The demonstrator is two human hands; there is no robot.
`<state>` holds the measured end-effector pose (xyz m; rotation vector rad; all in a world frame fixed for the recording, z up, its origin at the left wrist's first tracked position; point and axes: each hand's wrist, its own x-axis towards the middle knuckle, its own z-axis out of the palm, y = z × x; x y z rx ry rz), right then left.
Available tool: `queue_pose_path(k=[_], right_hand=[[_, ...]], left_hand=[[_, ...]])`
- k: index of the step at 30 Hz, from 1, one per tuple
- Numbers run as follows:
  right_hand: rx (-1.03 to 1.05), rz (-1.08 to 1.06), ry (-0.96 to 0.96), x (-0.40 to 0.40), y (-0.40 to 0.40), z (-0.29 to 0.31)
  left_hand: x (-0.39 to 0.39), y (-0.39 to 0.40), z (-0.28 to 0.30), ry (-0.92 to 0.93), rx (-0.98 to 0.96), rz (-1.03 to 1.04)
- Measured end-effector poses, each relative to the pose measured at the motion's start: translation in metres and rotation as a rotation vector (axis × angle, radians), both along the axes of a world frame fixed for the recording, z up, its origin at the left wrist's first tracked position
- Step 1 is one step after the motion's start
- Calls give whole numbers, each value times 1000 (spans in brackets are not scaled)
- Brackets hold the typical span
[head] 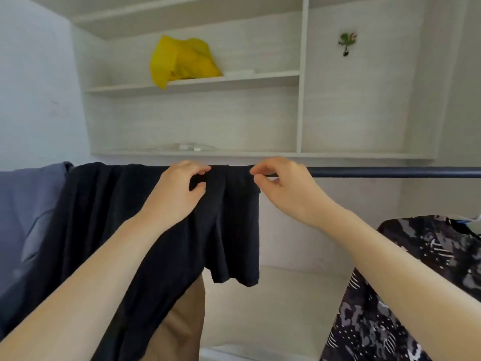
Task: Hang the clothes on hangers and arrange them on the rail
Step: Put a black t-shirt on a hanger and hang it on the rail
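Pale wood-grain shelving unit across the upper half of the frame, white wall at left. Dark rail running horizontally at mid-height, bare toward the right edge.

Left hand at centre frame, fingers curled, pinching a fold of the black garment between thumb and fingertips right at rail level. Right hand just right of it, thumb and forefinger pinching the garment's top right edge where it meets the rail. Both forearms reaching up from the lower corners, wrists roughly level, palms turned inward toward each other.

Black garment draped over the rail, hanging down to mid-lower frame; hanger under it not visible, cannot tell. More black fabric spreading left beneath the left forearm, then blue-grey cloth at the left edge. Tan fabric bottom centre. Patterned black-and-grey garment lower right, under the right forearm.

Yellow plastic bag on the middle shelf, upper centre. Small green wall hook upper right.
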<state>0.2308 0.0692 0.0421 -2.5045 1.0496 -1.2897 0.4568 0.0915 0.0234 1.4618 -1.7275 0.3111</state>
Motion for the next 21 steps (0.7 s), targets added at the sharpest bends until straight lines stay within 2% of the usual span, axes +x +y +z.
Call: queue_pose_path(k=[5, 8, 12, 18, 21], right_hand=[[-76, -38, 156, 45, -25, 26], [-14, -168, 268, 59, -48, 35], [280, -334, 522, 67, -63, 42], [627, -353, 465, 80, -75, 57], [671, -324, 432, 86, -83, 60]], left_hand=[[45, -20, 4, -230, 106, 81], [61, -29, 4, -281, 24, 59], [67, -42, 8, -227, -42, 6], [71, -52, 11, -117, -28, -148], [70, -51, 10, -15, -51, -182]])
